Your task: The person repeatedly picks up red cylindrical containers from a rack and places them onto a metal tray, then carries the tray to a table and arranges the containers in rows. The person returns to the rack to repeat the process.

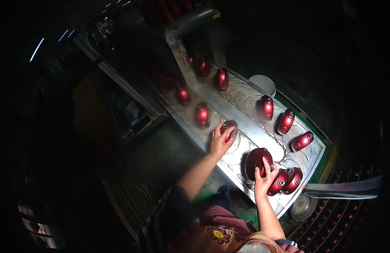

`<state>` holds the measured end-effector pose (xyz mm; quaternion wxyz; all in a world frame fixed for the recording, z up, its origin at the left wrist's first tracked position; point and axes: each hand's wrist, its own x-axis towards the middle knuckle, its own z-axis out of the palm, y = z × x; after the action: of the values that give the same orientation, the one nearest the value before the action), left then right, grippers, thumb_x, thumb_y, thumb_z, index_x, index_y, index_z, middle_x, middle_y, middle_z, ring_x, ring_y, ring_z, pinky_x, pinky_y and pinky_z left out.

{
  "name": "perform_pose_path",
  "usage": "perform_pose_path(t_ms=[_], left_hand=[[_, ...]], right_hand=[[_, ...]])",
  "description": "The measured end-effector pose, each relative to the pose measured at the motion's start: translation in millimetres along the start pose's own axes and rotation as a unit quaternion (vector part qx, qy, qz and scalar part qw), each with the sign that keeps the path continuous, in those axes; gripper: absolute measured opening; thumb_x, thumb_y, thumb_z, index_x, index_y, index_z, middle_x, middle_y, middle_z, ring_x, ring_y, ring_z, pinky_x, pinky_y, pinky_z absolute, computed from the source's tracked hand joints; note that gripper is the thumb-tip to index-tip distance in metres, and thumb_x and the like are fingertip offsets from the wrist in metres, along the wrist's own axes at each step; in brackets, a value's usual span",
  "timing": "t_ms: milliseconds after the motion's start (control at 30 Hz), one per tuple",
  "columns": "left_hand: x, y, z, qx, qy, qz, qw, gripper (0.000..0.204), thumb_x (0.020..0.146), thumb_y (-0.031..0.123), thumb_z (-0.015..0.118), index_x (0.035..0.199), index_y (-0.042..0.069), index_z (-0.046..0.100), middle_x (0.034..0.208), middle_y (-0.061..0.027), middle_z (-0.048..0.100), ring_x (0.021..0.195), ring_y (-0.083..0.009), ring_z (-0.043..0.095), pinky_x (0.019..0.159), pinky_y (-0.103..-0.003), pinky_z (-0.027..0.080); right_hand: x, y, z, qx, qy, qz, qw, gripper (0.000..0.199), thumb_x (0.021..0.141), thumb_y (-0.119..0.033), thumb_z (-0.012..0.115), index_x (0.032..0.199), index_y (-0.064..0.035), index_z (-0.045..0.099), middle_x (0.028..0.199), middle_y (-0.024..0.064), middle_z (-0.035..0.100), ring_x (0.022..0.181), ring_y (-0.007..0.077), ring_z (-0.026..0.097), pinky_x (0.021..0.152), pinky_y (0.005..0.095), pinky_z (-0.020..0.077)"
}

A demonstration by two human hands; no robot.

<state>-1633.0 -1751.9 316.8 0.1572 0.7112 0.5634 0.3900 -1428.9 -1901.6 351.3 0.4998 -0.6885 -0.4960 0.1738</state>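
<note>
Under the bright light, my left hand (pixel 220 142) is closed around a glossy red bottle (pixel 232 133) with a short narrow neck, on the near left side of a metal conveyor table (pixel 245 126). My right hand (pixel 265 180) grips a larger-looking dark red bottle (pixel 255 161), its broad face turned up, at the table's near end. Beside that hand, a red bottle (pixel 277 183) and another red bottle (pixel 293 181) stand close together, their round neck openings showing. Fingers hide part of both held bottles.
Several red bottles, such as one (pixel 202 115) on the left and one (pixel 285 122) on the right, stand along the table. A metal arch (pixel 190 25) spans its far end. A metal rail (pixel 346 187) and a round pan (pixel 303 207) are at the right, beside racks of small red items (pixel 338 223).
</note>
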Motion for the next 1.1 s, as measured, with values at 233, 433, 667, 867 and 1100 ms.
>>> perform_pose_path(t_ms=[233, 433, 667, 867, 1100], left_hand=[[-39, 21, 20, -0.005, -0.091, -0.053, 0.994, 0.06, 0.08, 0.011, 0.074, 0.133, 0.036, 0.06, 0.155, -0.0115, 0.028, 0.129, -0.0458, 0.042, 0.104, -0.051, 0.046], [-49, 24, -11, -0.114, -0.108, -0.051, 0.986, 0.055, 0.081, 0.011, 0.071, 0.132, 0.03, 0.063, 0.16, -0.0164, 0.021, 0.142, -0.0416, 0.028, 0.115, -0.049, 0.035], [-217, 110, -89, -0.097, 0.076, -0.089, 0.988, 0.048, 0.084, 0.008, 0.068, 0.131, 0.02, 0.063, 0.14, -0.0115, 0.046, 0.128, -0.0322, 0.048, 0.107, -0.042, 0.042], [-435, 147, -212, -0.061, 0.232, -0.29, 0.927, 0.046, 0.085, 0.0, 0.067, 0.129, 0.014, 0.064, 0.124, -0.0073, 0.059, 0.106, -0.0201, 0.062, 0.081, -0.028, 0.054], [-594, 100, -388, 0.047, 0.522, -0.319, 0.79, 0.036, 0.089, -0.001, 0.065, 0.124, 0.006, 0.064, 0.113, -0.0063, 0.065, 0.097, -0.0173, 0.064, 0.083, -0.031, 0.053]], right_hand=[[-11, 35, 44, -0.156, 0.0, -0.003, 0.988, 0.064, 0.074, 0.005, 0.071, 0.13, -0.0244, 0.066, 0.142, 0.0207, 0.041, 0.13, 0.0382, 0.041, 0.11, 0.0444, 0.0338], [-20, 10, 22, -0.335, -0.08, -0.006, 0.939, 0.071, 0.081, -0.013, 0.078, 0.143, -0.0364, 0.053, 0.147, 0.0268, 0.038, 0.133, 0.0415, 0.039, 0.111, 0.0539, 0.0281], [-61, 55, -118, -0.314, -0.06, -0.128, 0.939, 0.069, 0.078, -0.015, 0.079, 0.142, -0.028, 0.056, 0.141, 0.0294, 0.048, 0.131, 0.0428, 0.045, 0.109, 0.0528, 0.0338], [-80, 32, -178, -0.161, -0.025, -0.276, 0.947, 0.055, 0.083, -0.005, 0.073, 0.135, -0.0146, 0.06, 0.14, 0.0219, 0.05, 0.125, 0.0364, 0.051, 0.104, 0.045, 0.0437], [-216, -151, -40, 0.281, -0.36, -0.198, 0.868, 0.04, 0.089, 0.006, 0.061, 0.127, -0.0046, 0.061, 0.132, 0.0121, 0.055, 0.121, 0.0241, 0.054, 0.101, 0.0369, 0.0467]])
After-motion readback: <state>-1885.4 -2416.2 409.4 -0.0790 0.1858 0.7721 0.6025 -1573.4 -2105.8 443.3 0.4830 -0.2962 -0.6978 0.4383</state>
